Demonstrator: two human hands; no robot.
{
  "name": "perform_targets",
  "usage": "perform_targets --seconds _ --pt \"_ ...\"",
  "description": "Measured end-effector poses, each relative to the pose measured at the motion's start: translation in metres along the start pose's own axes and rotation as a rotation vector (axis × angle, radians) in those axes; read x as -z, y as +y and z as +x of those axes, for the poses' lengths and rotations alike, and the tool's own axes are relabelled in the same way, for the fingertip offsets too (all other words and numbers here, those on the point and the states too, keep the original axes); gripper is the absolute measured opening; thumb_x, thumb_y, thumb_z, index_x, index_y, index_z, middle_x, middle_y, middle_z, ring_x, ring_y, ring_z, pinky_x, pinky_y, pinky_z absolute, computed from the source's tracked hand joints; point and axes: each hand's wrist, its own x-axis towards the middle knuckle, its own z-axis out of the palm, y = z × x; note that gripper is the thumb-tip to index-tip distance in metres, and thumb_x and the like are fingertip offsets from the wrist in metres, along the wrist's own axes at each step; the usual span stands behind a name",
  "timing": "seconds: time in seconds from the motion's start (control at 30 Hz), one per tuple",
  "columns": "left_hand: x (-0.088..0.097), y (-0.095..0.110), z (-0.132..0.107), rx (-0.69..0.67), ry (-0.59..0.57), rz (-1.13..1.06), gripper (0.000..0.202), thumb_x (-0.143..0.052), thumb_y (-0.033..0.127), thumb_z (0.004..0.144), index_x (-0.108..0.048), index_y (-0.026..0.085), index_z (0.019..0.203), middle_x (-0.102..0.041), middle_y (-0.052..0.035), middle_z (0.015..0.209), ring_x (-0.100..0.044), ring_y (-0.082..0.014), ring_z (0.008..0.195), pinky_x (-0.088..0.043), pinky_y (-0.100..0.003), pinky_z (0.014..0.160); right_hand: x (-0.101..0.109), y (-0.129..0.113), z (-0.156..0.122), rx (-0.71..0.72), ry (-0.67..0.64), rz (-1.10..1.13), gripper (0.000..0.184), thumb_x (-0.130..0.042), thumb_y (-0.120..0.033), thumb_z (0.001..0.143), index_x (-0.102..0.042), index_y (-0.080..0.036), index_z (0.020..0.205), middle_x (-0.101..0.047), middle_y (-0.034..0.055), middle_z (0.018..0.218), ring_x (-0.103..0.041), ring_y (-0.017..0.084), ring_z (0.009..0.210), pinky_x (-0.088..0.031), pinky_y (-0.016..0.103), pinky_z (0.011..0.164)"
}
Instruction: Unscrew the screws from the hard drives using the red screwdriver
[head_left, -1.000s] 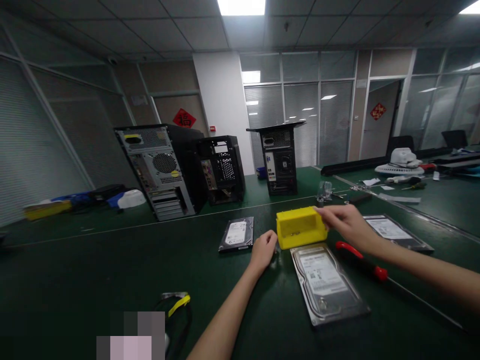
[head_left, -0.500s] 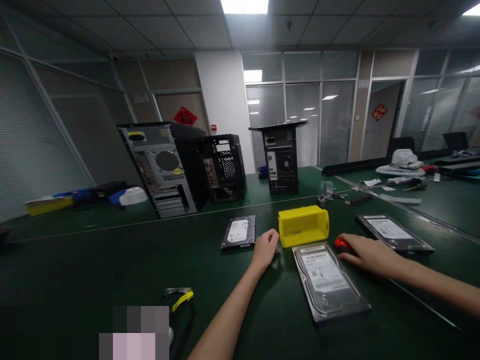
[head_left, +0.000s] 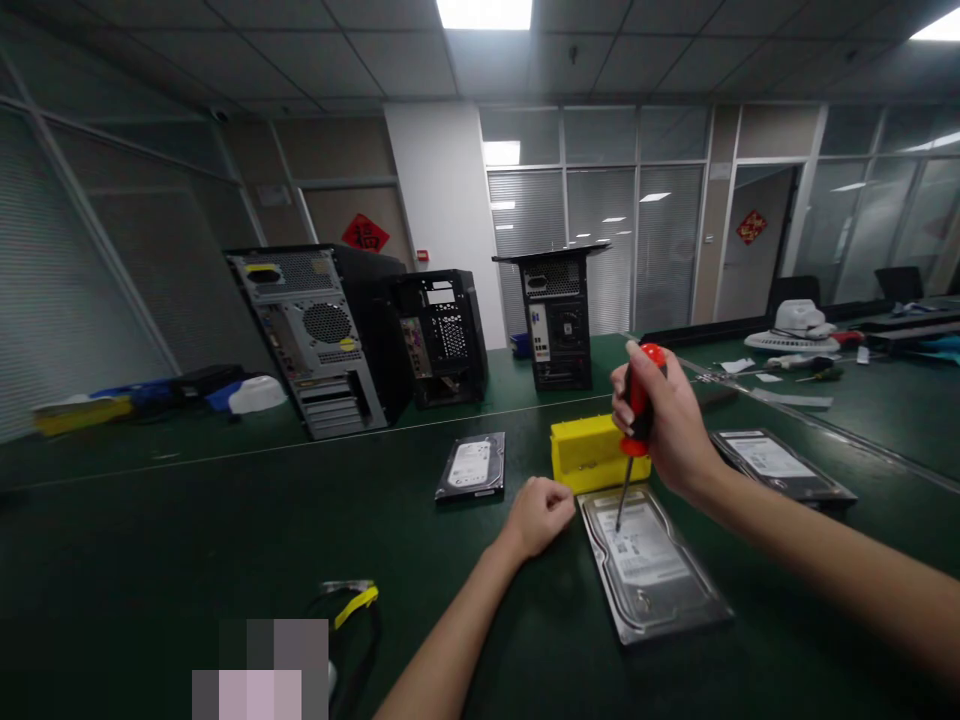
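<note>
The green table (head_left: 225, 560) spreads under everything. Toward its far side stand three towers: the large tower (head_left: 375, 330) at left, the middle tower (head_left: 442, 335) close beside it, and the right tower (head_left: 556, 330) apart from both, a flat panel across its top.

Nearer, the right hand (head_left: 667, 420) is raised, its fingers wrapped around the handle of a screwdriver. The left hand (head_left: 538, 515) rests on the table with its fingers curled in; whether they hold anything small cannot be told.

The near drive (head_left: 649, 560) lies flat just right of the left hand, label up. The left drive (head_left: 471, 468) lies beyond the left hand, and the right drive (head_left: 780, 465) lies past the right forearm.

The yellow box (head_left: 577, 450) sits at the near drive's far edge, its open side facing the person and partly covered by the right hand. The screwdriver (head_left: 634, 445), red and black, points down, its tip over the near drive's label; contact is unclear. Tiny metal bits (head_left: 589, 466) lie inside the box.
</note>
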Motion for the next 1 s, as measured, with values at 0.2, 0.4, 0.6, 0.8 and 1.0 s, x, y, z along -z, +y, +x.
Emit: perform_targets --seconds 0.2,0.4,0.6,0.8,1.0 --pt "-0.007 0.002 -0.004 -0.071 -0.041 0.218 0.023 -0.045 0.021 0.069 -0.051 0.014 0.048 -0.039 0.0034 0.045 -0.029 -0.0069 0.045 -0.023 -0.022 0.050 -0.013 0.016 -0.010 -0.020 -0.021 0.039 0.026 -0.050 -0.045 0.079 -0.036 -0.024 0.080 -0.048 -0.0061 0.066 -0.038 0.003 0.040 -0.029 0.016 0.036" --pt "-0.007 -0.001 -0.003 -0.075 -0.052 0.227 0.025 -0.045 0.022 0.070 -0.052 0.013 0.048 -0.041 0.0031 0.045 -0.028 -0.0066 0.044 -0.022 -0.021 0.049 -0.011 0.021 -0.010 -0.051 -0.037 0.024 0.025 -0.050 -0.044 0.080 -0.036 -0.024 0.080 -0.048 -0.0060 0.064 -0.036 0.003 0.038 -0.028 0.017 0.034" --pt "-0.008 -0.002 -0.002 -0.053 -0.035 0.179 0.025 -0.046 0.022 0.069 -0.050 0.013 0.046 -0.040 0.0032 0.044 -0.029 -0.0063 0.045 -0.023 -0.021 0.048 -0.010 0.020 -0.009 -0.031 -0.020 0.022 0.024 -0.049 -0.044 0.081 -0.036 -0.024 0.079 -0.049 -0.0056 0.065 -0.037 0.003 0.039 -0.029 0.017 0.035" --pt "-0.007 -0.011 0.005 0.079 -0.153 -0.135 0.032 -0.050 0.031 0.072 -0.045 0.013 0.045 -0.041 0.0037 0.043 -0.032 -0.0052 0.041 -0.023 -0.019 0.043 -0.012 0.022 -0.009 -0.066 -0.048 0.000 0.026 -0.049 -0.046 0.079 -0.037 -0.024 0.079 -0.047 -0.0066 0.060 -0.035 0.003 0.037 -0.029 0.017 0.035" --pt "0.009 -0.008 0.006 0.162 -0.380 -0.549 0.034 -0.061 0.044 0.066 -0.063 0.010 0.066 -0.055 0.0006 0.056 -0.040 -0.0057 0.044 -0.029 -0.019 0.044 -0.011 0.024 -0.008 -0.093 -0.099 0.037 0.025 -0.048 -0.046 0.080 -0.042 -0.022 0.080 -0.047 -0.0061 0.057 -0.039 0.005 0.040 -0.034 0.018 0.038"
